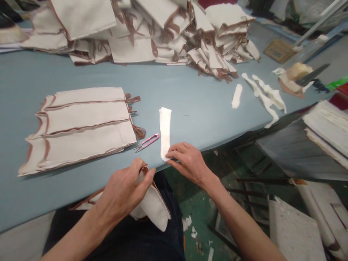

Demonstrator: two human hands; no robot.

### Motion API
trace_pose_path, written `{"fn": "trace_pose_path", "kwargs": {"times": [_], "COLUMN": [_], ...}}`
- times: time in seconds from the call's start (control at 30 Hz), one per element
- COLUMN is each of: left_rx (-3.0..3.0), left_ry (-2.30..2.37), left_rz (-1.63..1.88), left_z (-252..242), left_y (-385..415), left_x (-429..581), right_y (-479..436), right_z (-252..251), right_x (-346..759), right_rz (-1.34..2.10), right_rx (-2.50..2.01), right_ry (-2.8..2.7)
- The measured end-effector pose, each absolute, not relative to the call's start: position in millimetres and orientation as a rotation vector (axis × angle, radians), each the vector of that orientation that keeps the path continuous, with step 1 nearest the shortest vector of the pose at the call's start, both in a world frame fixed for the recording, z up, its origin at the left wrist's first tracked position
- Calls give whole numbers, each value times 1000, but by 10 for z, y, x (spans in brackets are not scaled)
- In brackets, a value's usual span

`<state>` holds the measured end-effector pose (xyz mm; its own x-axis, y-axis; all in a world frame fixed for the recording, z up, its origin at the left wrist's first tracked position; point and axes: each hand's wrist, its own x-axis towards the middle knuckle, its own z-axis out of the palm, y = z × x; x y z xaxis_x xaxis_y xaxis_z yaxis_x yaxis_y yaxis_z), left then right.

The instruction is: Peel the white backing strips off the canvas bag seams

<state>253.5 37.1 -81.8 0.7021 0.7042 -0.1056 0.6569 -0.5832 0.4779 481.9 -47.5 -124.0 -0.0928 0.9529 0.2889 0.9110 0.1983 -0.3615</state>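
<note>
My left hand [126,186] pinches the brown-bound edge of a cream cloth piece [154,203], which hangs over my lap at the table's front edge. The fingers of my right hand [189,161] are closed at the lower end of a white folded strip [165,132] lying on the table; whether they grip it or only press on it, I cannot tell. Pink thread snips [146,142] lie just left of the strip, blades toward the left. Further left, overlapping cream cloth pieces with brown trim and ties [87,121] lie flat in a stack.
A heap of cream cloth pieces [133,49] runs along the table's far side. To the right lie a short white strip [237,96], crumpled white strips [261,92] and a small cardboard box [279,50]. Stools [296,228] stand on the scrap-strewn floor beyond the table edge.
</note>
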Motion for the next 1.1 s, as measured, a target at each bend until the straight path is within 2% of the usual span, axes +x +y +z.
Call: {"fn": "trace_pose_path", "kwargs": {"times": [0.1, 0.23, 0.5, 0.8, 1.1], "left_rx": [2471, 2532, 2755, 2715, 2695], "left_ry": [1066, 1018, 641, 727, 706], "left_rz": [25, 87, -42, -236, -213], "left_z": [-827, -883, -939, -914, -911], "left_y": [431, 484, 513, 528, 479], "left_x": [2572, 2623, 2833, 3002, 2991], "right_y": [-450, -437, -340, -183, 246], "right_z": [-1231, -1247, -1196, -1062, -1001], "right_x": [4877, 4872, 4811, 4870, 4986], "right_rz": [223, 314, 400, 504, 449], "right_rx": [-1673, -1647, -1912, -2034, -2000], "right_ry": [-1999, -1862, -1599, -1581, -1381]}}
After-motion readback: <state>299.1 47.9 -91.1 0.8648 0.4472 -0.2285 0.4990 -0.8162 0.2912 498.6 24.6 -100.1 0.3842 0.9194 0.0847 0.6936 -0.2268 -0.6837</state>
